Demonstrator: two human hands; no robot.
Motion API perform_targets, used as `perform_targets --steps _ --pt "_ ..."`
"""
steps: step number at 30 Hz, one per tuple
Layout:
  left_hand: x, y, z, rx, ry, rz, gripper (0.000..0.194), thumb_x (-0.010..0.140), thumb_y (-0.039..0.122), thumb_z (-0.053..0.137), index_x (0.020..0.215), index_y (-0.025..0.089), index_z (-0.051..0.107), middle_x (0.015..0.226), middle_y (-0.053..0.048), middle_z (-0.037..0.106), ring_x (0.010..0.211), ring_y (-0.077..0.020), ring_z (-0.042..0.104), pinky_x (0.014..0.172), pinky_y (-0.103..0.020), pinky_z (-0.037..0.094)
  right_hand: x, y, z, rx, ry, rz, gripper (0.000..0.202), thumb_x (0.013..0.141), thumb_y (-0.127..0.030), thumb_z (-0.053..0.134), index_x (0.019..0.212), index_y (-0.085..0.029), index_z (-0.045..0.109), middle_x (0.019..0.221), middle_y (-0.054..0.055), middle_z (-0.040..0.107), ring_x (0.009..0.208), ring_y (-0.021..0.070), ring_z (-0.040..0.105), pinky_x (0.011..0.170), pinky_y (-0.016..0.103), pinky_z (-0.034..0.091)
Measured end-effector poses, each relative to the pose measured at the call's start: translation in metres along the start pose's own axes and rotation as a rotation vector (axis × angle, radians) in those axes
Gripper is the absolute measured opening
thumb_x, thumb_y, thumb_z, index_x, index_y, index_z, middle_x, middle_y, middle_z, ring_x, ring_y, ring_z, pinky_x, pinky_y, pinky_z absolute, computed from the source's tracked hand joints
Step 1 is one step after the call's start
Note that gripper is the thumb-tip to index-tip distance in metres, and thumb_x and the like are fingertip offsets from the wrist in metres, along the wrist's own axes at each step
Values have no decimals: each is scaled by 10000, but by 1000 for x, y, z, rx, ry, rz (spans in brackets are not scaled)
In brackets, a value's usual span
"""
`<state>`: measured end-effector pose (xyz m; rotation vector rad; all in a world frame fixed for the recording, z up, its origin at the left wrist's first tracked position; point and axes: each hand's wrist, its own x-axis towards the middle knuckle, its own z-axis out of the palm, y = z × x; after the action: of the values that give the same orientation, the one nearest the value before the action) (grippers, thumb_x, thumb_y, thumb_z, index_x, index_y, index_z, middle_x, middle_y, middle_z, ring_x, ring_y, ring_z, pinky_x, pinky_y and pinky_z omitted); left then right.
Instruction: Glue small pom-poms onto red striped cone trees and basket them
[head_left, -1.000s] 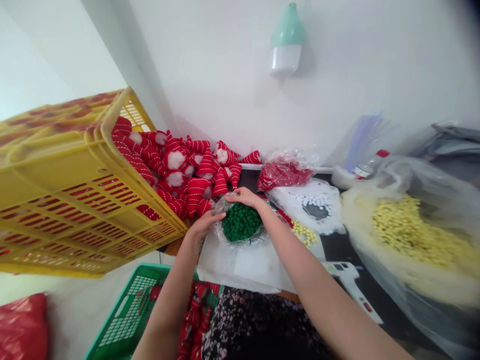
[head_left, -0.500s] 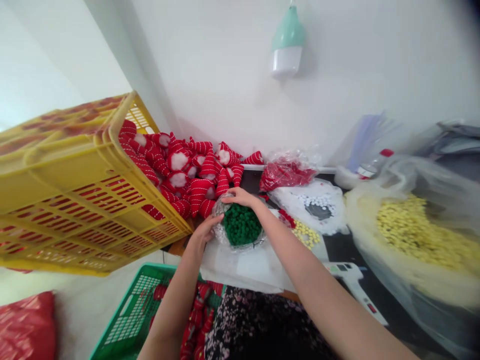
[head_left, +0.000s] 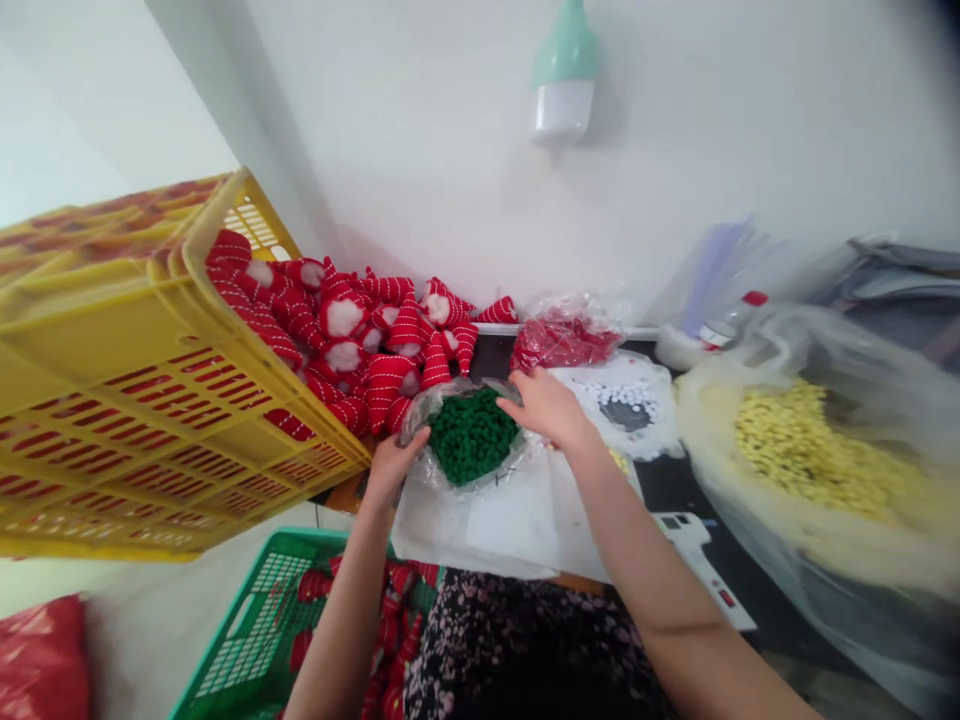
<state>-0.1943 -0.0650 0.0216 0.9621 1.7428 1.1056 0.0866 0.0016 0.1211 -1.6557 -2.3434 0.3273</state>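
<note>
A clear plastic bag (head_left: 422,412) full of small dark green pom-poms (head_left: 471,438) lies opened out on white paper in front of me. My left hand (head_left: 393,470) is closed on the bag's left edge, its thumb over the rim. At the right edge of the bag, my right hand (head_left: 551,408) has the rim between thumb and fingers; its lower fingers are partly hidden. Behind the bag are several red striped stuffed cones (head_left: 390,380) with white filling showing. A white plastic bag (head_left: 660,395) holding small white pieces sits beyond my right hand.
A tipped yellow crate (head_left: 150,360) stands left, with a green basket (head_left: 240,620) below it. Right are a large bag of yellow pieces (head_left: 825,450) and a white glue gun-like tool (head_left: 701,565). A bag of red pieces (head_left: 566,342) lies by the wall; a lamp (head_left: 564,80) hangs above.
My right hand has moved from the bag's far rim to its right edge. The bag's mouth is spread wider and more green pom-poms show. The view has shifted slightly.
</note>
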Motion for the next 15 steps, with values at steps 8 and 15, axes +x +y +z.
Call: perform_targets --steps 8,15 --pt "-20 6 5 474 222 133 577 894 618 599 1128 110 739 1118 -213 755 1150 -398 684 1033 -476 506 -30 5 51 19 -187 157 500 1022 -296 514 1484 -117 446 1211 227 696 1081 353 713 841 380 511" --pt "-33 -13 4 414 306 107 654 932 490 596 1489 162 504 1041 -147 769 1000 -335 731 935 -421 535 -5 -15 81 261 103 -142 702 853 -13 462 1538 -163 442 1407 176 566 1193 272 648 994 349 513"
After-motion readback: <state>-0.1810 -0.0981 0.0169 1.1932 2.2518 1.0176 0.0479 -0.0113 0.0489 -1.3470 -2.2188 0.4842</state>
